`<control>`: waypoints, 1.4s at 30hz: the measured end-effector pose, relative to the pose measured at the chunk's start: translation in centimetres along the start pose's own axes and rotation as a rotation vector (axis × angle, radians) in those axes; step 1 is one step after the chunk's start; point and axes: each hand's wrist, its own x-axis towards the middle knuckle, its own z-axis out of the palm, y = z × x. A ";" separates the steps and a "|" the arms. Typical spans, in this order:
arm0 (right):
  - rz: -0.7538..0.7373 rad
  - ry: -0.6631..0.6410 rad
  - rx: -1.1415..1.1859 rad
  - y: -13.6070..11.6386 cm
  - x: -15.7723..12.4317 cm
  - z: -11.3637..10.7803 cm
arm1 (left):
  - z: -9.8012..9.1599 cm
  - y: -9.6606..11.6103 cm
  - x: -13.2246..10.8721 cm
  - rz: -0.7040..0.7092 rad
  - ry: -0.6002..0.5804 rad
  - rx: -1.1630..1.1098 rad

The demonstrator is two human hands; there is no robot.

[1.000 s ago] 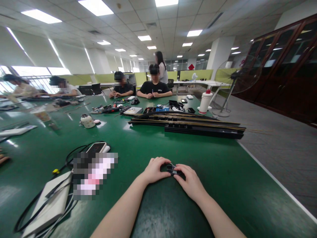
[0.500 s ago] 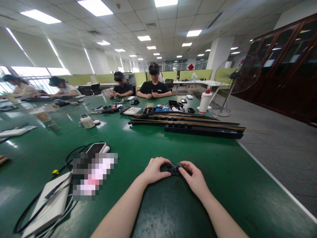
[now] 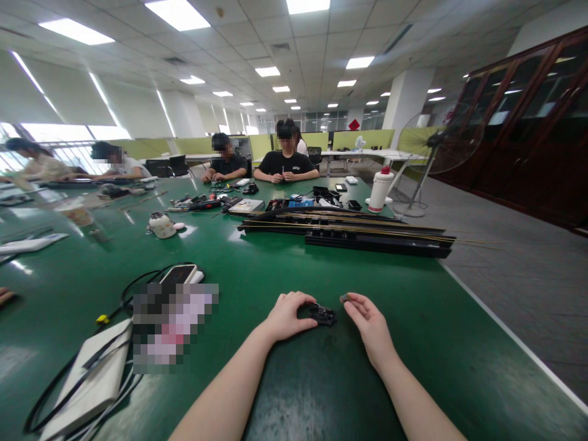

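A small black mechanical part (image 3: 325, 315) sits between the two hands, its left end in the fingers of the left hand (image 3: 290, 317). The thumb lies along its near side and the forefinger reaches over the far side, the two pinching that end, while the rest of the part juts out to the right of the fingertips. Its fine detail is too small to read.

The right hand (image 3: 371, 327) is just beyond the part's free right end, not touching it. Its thumb and fingertips are pressed together on a tiny grey-brown piece (image 3: 344, 298), which pokes out leftward from the pinch, a little farther off than the black part.

Under both sets of fingers spreads the green bench (image 3: 459, 343). Straight ahead of the fingers lie long black bars (image 3: 381, 246) with thin brass-coloured rods (image 3: 362, 227) across them. Past these, to the right, stands a white bottle (image 3: 380, 193) with a red cap; ahead and left of the fingers is a patterned jar (image 3: 162, 226). Well to the left of the left fingers are a phone-like device (image 3: 179, 275), a yellow connector (image 3: 102, 319) and, nearer the wearer, a flat off-white box (image 3: 76, 398).
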 end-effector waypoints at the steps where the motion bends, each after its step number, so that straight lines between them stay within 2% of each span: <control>1: 0.002 0.009 0.016 0.1 0.0 0.0 | 0.0 0.0 0.0 -0.003 -0.003 0.003; 24: 0.044 0.086 0.155 0.9 0.3 -0.4 | 0.0 0.0 0.0 -0.017 -0.015 0.008; 37: 0.066 0.077 0.142 0.4 0.1 -0.2 | 0.0 -0.2 0.0 -0.004 0.001 0.005; 42: 0.064 0.010 0.068 0.0 -0.1 0.1 | 0.0 -0.1 -0.1 -0.002 0.005 -0.006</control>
